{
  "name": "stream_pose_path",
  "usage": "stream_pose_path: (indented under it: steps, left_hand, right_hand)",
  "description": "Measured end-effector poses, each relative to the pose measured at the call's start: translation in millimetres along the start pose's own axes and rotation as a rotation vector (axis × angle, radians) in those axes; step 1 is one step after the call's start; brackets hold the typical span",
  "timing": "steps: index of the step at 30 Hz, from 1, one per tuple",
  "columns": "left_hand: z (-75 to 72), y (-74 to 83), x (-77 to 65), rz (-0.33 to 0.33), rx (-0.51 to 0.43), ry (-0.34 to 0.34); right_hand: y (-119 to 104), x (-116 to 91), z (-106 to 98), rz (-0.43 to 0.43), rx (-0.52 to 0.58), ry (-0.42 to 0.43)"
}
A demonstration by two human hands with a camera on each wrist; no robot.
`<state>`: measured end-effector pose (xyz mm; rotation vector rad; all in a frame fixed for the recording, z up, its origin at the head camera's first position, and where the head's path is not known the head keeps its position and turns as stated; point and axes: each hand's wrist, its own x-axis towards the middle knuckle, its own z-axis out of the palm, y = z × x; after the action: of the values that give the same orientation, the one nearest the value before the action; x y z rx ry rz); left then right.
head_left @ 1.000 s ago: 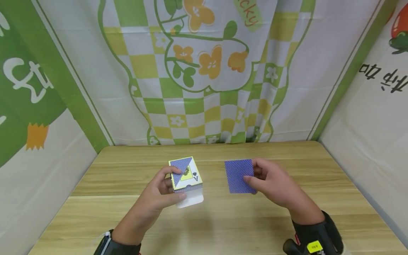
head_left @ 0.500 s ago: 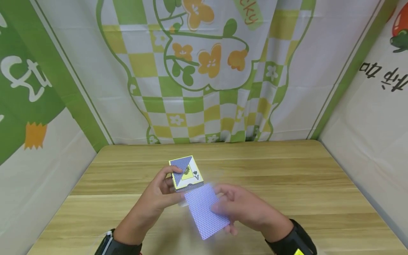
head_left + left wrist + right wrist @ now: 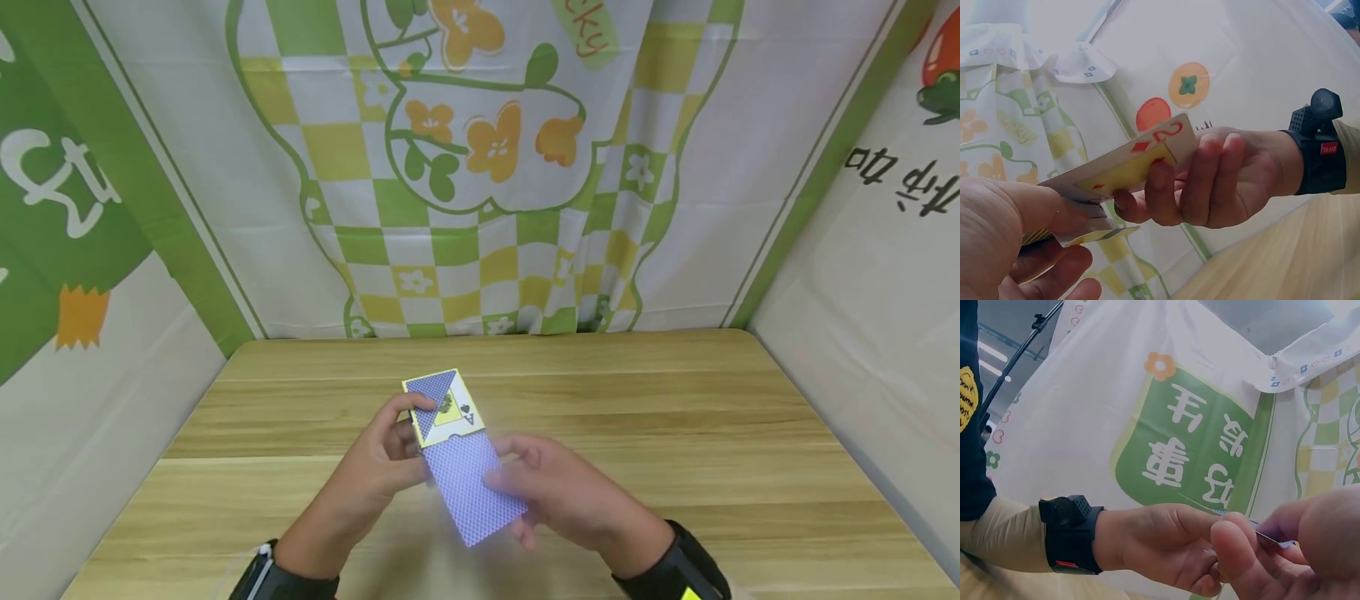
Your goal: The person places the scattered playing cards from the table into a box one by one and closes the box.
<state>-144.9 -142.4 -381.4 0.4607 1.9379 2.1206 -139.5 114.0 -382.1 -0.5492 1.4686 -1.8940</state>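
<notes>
My left hand (image 3: 378,454) grips a card box (image 3: 450,412) printed with an ace and a blue checked triangle. From the box's near, opened end sticks a playing card (image 3: 476,487) with a blue patterned back. My right hand (image 3: 558,492) pinches that card by its right side, thumb on top and fingers beneath. In the left wrist view the card's underside (image 3: 1125,162) shows a red 2 and diamonds, and the box's flap (image 3: 1100,234) lies below it. Whether other cards lie under this one, I cannot tell.
A wood-grain table (image 3: 645,400) lies beneath both hands. Printed cloth (image 3: 480,275) hangs behind its back edge, with cloth walls at left and right. Each wrist wears a black strapped camera (image 3: 1322,147).
My right hand has moved left and toward me, turning the card and bringing it into the box's near end. The left hand with the box has shifted only slightly.
</notes>
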Motion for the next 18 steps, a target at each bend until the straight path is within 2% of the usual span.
stream_pose_path:
  steps: [3, 6, 14, 16, 18]
  left_hand:
    - [1.7, -1.0, 0.4, -0.004, 0.016, 0.029]
    - [3.4, -2.7, 0.9, -0.005, 0.024, 0.029]
    - [7.5, -3.2, -0.2, -0.02, 0.046, 0.014]
    - [7.9, -3.0, -0.6, -0.029, 0.046, 0.02]
    - [8.3, -3.3, -0.8, -0.029, 0.042, 0.012]
  right_hand:
    - [0.0, 0.6, 1.7, 0.023, 0.029, 0.068]
    - [-0.5, 1.4, 4.6, 0.033, 0.052, 0.127]
    - [-4.0, 1.3, 6.4, -0.048, 0.117, 0.221]
    - [-4.7, 1.3, 6.8, -0.077, 0.076, 0.239]
    - [-4.5, 1.6, 8.4, -0.12, -0.016, 0.273]
